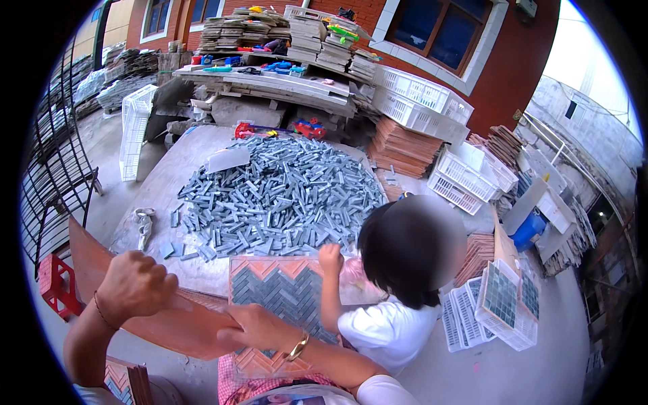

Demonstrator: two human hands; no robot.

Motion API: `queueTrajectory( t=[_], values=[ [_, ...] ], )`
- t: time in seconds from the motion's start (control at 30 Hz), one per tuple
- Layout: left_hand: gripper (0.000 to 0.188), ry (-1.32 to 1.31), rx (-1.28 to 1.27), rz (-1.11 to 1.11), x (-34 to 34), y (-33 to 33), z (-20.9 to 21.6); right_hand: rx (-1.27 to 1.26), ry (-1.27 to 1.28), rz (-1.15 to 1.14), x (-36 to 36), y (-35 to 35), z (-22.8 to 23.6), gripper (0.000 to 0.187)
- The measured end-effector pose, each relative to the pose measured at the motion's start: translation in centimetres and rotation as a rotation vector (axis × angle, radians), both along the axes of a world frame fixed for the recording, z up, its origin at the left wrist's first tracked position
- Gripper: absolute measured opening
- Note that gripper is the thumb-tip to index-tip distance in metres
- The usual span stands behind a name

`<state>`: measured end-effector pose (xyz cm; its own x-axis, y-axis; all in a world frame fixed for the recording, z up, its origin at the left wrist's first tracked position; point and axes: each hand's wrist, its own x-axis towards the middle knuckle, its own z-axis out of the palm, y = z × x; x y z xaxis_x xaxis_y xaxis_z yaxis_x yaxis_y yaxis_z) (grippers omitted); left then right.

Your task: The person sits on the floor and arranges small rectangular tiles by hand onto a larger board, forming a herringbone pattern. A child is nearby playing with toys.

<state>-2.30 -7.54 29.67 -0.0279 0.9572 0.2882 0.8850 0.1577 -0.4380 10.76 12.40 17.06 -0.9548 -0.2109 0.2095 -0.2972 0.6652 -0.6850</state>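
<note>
A thin reddish-brown board (pixel 158 320) is tilted across my front at lower left. My right hand (pixel 260 327), wearing a gold-coloured bracelet, is closed on its right end. My left hand (pixel 138 287) is closed in a fist over the board's middle; what its fingers hold, if anything, is hidden. Beneath and beyond my right hand lies a herringbone tile panel (pixel 280 290) of grey strips with orange pieces along its edges. A large heap of loose grey tile strips (pixel 283 196) covers the worktable (pixel 152 192) past the panel.
A child (pixel 398 331) stands close at my right, one hand by the panel's corner. White crates (pixel 462 179) and stacked brown boards (pixel 405 148) stand at right. A red stool (pixel 57 287) is at left. Toys (pixel 310 128) and a white cloth-like item (pixel 144 228) lie on the table.
</note>
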Motion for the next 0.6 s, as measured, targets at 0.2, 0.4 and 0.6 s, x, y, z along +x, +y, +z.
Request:
queueTrajectory(
  t=[0.2, 0.4, 0.6],
  values=[
    [0.037, 0.042, 0.315, -0.014, 1.5, 1.8, 1.0, -0.458, -0.12, -0.191, 3.6, 0.7, -4.7, 0.033],
    [0.06, -0.909, 0.869, 0.624, 1.0, -10.8, -11.0, -0.956, -0.245, -0.381, 10.1, 1.7, -10.4, 0.026],
    [0.034, -1.785, 0.856, 0.464, 9.2, -3.0, -19.9, -1.027, -0.291, -0.617, 16.1, 3.7, -19.0, 0.028]
  ],
)
